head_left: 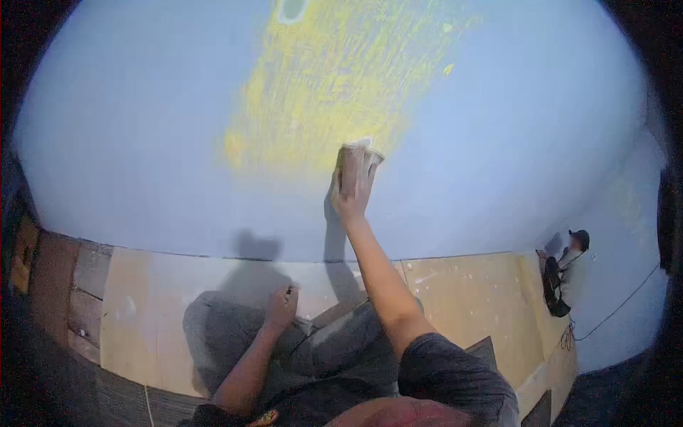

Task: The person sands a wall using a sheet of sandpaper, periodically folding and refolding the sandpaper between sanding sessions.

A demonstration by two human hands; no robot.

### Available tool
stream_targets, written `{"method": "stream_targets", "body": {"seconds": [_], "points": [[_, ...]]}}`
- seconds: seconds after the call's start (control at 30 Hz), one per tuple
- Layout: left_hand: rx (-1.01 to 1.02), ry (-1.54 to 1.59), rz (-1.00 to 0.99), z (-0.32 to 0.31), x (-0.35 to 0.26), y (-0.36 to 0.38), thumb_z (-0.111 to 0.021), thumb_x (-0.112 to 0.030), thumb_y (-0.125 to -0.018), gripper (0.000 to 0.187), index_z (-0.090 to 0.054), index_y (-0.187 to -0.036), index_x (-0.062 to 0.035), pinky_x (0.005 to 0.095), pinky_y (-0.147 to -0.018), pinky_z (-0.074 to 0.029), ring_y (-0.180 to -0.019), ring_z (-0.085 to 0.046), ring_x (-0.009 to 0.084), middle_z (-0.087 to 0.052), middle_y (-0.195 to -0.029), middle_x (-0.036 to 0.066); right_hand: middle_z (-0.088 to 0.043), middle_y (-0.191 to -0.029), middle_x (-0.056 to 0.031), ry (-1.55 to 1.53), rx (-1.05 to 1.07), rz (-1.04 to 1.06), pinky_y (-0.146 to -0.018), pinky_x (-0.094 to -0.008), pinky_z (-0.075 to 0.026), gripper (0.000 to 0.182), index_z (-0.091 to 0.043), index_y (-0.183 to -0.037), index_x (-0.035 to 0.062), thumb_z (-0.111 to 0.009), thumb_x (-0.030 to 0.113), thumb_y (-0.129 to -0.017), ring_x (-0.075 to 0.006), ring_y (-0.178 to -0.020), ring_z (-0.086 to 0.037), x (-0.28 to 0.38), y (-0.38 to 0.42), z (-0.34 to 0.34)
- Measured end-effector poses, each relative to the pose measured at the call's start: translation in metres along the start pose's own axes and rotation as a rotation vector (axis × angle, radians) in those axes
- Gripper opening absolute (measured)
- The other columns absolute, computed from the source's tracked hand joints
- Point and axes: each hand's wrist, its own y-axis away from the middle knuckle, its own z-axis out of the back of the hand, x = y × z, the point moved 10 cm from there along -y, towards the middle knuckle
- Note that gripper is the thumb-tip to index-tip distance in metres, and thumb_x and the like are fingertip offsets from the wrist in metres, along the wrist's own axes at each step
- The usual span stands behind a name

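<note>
My right hand (348,196) is raised against a pale blue wall (156,142), its fingers wrapped round a small brownish pad (356,160) with a whitish upper edge. It looks like a sanding pad, though the fingers cover part of it. The pad sits at the lower edge of a scratchy yellow patch (327,85) on the wall. Resting by my knees, my left hand (282,307) has curled fingers; a small dark bit shows at the fingertips, too small to name.
I sit on pale wooden boards (462,285) along the wall's foot. To the right, another person (565,267) in a dark cap is low by the wall, near a thin cable (615,309). A greyish spot (292,10) marks the wall's top.
</note>
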Motion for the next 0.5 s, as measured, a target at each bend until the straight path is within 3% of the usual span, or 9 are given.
{"method": "stream_targets", "body": {"seconds": [0.03, 0.1, 0.17, 0.27, 0.33, 0.4, 0.43, 0.47, 0.5], "points": [[0.046, 0.079, 0.182, 0.002, 0.008, 0.001, -0.056, -0.024, -0.098, 0.029, -0.064, -0.11, 0.001, 0.047, -0.075, -0.051, -0.082, -0.066, 0.0415, -0.067, -0.095, 0.023, -0.032, -0.16, -0.0194, -0.041, 0.038, -0.007, -0.12, -0.061, -0.015, 0.067, -0.038, -0.153, 0.0073, -0.061, 0.014, -0.091, -0.0413, -0.149, -0.026, 0.004, 0.012, -0.003], [-0.109, 0.218, 0.102, 0.01, 0.008, 0.012, -0.055, -0.029, -0.099, 0.033, -0.064, -0.107, 0.0013, 0.0483, -0.075, -0.05, -0.084, -0.066, 0.0429, -0.067, -0.094, 0.024, -0.03, -0.16, -0.0238, -0.124, 0.107, -0.011, -0.121, -0.0601, -0.012, 0.064, -0.039, -0.151, 0.0011, -0.061, 0.011, -0.091, -0.0471, -0.148, -0.023, -0.002, 0.019, 0.003], [-0.076, 0.212, 0.19, 0.016, 0.005, 0.008, -0.056, -0.03, -0.098, 0.033, -0.065, -0.105, 0.0009, 0.0481, -0.076, -0.051, -0.086, -0.066, 0.0424, -0.067, -0.094, 0.024, -0.031, -0.16, -0.0215, -0.007, 0.139, 0.167, -0.121, -0.0603, -0.014, 0.068, -0.036, -0.153, 0.0033, -0.06, 0.011, -0.09, -0.0463, -0.149, -0.021, -0.005, 0.0, 0.005], [-0.01, 0.21, 0.234, 0.016, -0.004, 0.001, -0.058, -0.029, -0.097, 0.03, -0.068, -0.103, -0.0014, 0.0482, -0.081, -0.051, -0.094, -0.066, 0.0399, -0.068, -0.098, 0.022, -0.035, -0.159, -0.0194, -0.099, -0.182, 0.189, -0.122, -0.0593, -0.012, 0.064, -0.036, -0.154, 0.0052, -0.058, 0.009, -0.094, -0.0434, -0.151, -0.019, -0.021, -0.111, 0.065], [-0.105, 0.236, 0.184, -0.01, 0.042, 0.002, -0.059, -0.028, -0.096, 0.029, -0.069, -0.102, -0.0018, 0.0475, -0.083, -0.052, -0.093, -0.067, 0.0396, -0.069, -0.096, 0.022, -0.038, -0.157, -0.0195, -0.01, -0.274, 0.18, -0.121, -0.0516, -0.02, 0.055, -0.038, -0.151, 0.0004, -0.053, 0.011, -0.099, -0.0384, -0.15, -0.024, -0.015, -0.206, 0.107], [-0.019, 0.24, 0.169, -0.014, 0.036, -0.002, -0.059, -0.03, -0.096, 0.031, -0.069, -0.103, -0.0015, 0.0474, -0.083, -0.052, -0.093, -0.067, 0.0392, -0.07, -0.096, 0.021, -0.057, -0.129, -0.0257, -0.115, -0.24, -0.042, -0.116, -0.0513, -0.027, 0.041, -0.056, -0.13, -0.0046, -0.044, 0.024, -0.104, -0.0387, -0.131, -0.045, -0.047, -0.275, 0.114], [0.027, 0.243, 0.162, -0.015, 0.025, -0.002, -0.059, -0.03, -0.096, 0.032, -0.07, -0.104, -0.0014, 0.0473, -0.084, -0.052, -0.093, -0.067, 0.0391, -0.07, -0.096, 0.021, -0.066, -0.114, -0.0288, -0.166, -0.229, -0.153, -0.113, -0.0511, -0.03, 0.047, -0.065, -0.119, -0.007, -0.04, 0.031, -0.106, -0.0389, -0.122, -0.055, -0.062, -0.308, 0.117], [0.105, 0.254, 0.277, -0.016, 0.016, -0.001, -0.059, -0.031, -0.096, 0.033, -0.069, -0.107, -0.0019, 0.0477, -0.086, -0.052, -0.094, -0.067, 0.0383, -0.071, -0.098, 0.02, -0.068, -0.109, -0.0262, -0.148, -0.338, -0.076, -0.113, -0.0515, -0.028, 0.044, -0.067, -0.112, -0.0045, -0.042, 0.032, -0.105, -0.0393, -0.116, -0.057, -0.048, -0.317, 0.122], [0.12, 0.232, 0.271, -0.033, 0.034, -0.001, -0.058, -0.031, -0.096, 0.032, -0.069, -0.108, -0.0025, 0.0475, -0.086, -0.052, -0.095, -0.067, 0.038, -0.071, -0.098, 0.02, -0.069, -0.104, -0.0236, -0.12, -0.446, 0.0, -0.113, -0.0519, -0.027, 0.043, -0.069, -0.104, -0.002, -0.045, 0.033, -0.103, -0.0397, -0.111, -0.059, -0.032, -0.325, 0.127]]}}
